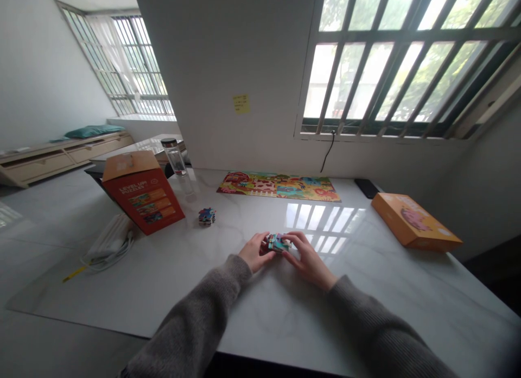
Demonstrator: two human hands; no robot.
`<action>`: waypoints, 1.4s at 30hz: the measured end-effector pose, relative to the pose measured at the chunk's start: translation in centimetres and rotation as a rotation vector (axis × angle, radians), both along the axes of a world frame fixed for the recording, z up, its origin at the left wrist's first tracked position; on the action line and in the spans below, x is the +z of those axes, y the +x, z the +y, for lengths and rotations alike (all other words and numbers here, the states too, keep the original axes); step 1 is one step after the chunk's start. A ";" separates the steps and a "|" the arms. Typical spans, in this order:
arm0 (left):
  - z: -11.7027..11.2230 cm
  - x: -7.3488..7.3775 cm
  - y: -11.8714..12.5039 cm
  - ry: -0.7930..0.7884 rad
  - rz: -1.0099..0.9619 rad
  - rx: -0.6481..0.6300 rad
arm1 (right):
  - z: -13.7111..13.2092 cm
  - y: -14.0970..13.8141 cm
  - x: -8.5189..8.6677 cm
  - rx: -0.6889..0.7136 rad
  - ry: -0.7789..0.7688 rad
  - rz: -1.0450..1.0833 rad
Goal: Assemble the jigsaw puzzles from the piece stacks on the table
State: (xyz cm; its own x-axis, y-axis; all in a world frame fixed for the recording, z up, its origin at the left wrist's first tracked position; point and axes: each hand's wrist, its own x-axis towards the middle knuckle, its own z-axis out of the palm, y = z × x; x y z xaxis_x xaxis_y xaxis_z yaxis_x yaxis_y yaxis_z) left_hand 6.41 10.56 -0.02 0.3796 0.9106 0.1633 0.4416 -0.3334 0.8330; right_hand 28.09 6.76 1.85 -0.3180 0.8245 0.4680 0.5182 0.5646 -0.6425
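My left hand point(255, 251) and my right hand point(306, 256) meet at the middle of the white marble table point(228, 291). Between their fingertips sits a small stack of colourful puzzle pieces point(278, 242), resting on the tabletop. Both hands close their fingers around the stack from either side. A second little pile of puzzle pieces point(207, 216) lies further left, apart from both hands. A finished colourful puzzle point(279, 186) lies flat near the wall, beyond my hands.
An open orange puzzle box point(142, 196) stands at the left, with a clear bottle point(176, 158) behind it. A white cable bundle point(109, 245) lies near the left edge. An orange box lid point(415, 221) and a dark phone point(367, 188) are at the right.
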 end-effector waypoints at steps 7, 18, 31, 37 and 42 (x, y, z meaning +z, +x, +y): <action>-0.1 0.3 0.2 0.023 -0.033 0.002 | 0.3 0.1 -0.3 -0.016 0.023 0.042; -0.1 0.2 0.1 0.015 -0.022 0.022 | 1.3 1.1 -1.7 -0.092 0.002 0.211; -0.5 0.8 0.3 0.042 -0.023 -0.006 | 0.7 -0.2 -0.9 -0.036 -0.111 0.260; -0.2 0.5 0.2 0.024 -0.051 -0.019 | 0.9 0.3 -0.6 0.016 -0.180 0.381; -0.2 0.6 0.3 0.028 -0.030 0.004 | 0.3 2.0 0.8 -0.078 -0.067 0.397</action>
State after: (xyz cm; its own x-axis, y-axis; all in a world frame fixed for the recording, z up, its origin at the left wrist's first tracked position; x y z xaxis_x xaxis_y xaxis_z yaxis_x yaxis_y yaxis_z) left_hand 6.67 10.32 0.57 0.3702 0.9071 0.2001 0.4176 -0.3550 0.8364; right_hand 30.08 7.10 2.64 -0.0591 0.8720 0.4859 0.2622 0.4832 -0.8353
